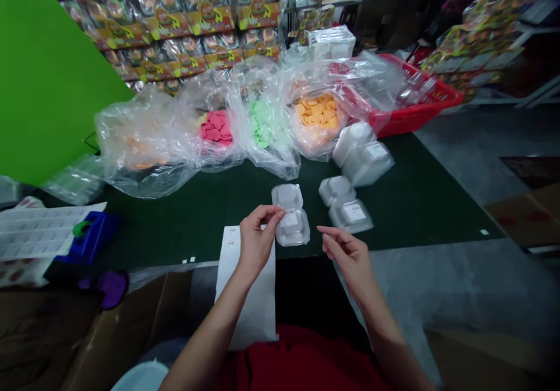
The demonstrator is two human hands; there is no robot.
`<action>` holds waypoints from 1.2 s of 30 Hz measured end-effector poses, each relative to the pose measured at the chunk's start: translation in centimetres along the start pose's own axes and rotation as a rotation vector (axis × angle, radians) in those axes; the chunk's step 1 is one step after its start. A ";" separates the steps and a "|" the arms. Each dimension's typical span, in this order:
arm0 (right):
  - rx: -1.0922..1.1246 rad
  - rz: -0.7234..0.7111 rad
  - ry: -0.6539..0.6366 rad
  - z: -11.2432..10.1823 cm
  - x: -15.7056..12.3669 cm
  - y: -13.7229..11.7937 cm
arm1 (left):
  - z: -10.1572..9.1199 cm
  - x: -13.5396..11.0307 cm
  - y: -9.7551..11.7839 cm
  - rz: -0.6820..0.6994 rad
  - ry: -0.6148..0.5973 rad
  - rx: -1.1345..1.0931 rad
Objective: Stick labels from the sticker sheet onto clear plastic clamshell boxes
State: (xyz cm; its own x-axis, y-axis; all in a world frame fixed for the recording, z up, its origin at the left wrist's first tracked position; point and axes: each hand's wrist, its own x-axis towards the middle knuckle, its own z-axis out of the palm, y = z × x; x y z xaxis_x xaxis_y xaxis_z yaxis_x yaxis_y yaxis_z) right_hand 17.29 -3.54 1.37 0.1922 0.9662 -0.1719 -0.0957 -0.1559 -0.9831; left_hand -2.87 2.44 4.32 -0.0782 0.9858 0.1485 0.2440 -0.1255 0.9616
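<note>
My left hand [257, 236] is closed in a pinch, thumb and index finger meeting at the corner of a small white label [289, 219]. That label lies over the near half of an unfolded clear plastic clamshell box [294, 238] on the dark green table. My right hand [347, 254] hovers just right of this box, index finger stretched out and nothing visible in it. Under my left wrist a long white label sheet [251, 303] hangs over the table's front edge. More clamshell boxes [350, 216], one bearing a label, lie to the right.
A stack of clamshells [367, 160] stands farther back. Plastic bags hold red pieces [216, 128], green pieces [261, 124] and orange pieces [318, 112]. Behind them is a red basket [415, 117]. A blue holder [91, 239] sits left, and packaged toy burgers [210, 20] are stacked behind.
</note>
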 end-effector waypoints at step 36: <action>-0.904 -0.478 0.026 6.7 2.5 1.5 | -1.2 -2.6 -5.3 0.093 0.159 0.331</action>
State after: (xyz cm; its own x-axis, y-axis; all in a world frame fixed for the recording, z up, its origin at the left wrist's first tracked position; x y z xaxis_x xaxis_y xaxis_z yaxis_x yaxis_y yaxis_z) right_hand 11.08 -0.02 -0.08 0.0387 0.9649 0.2598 0.7670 0.1380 -0.6266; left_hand -5.09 0.39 -0.91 -0.1837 0.9392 0.2901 0.5541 -0.1449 0.8198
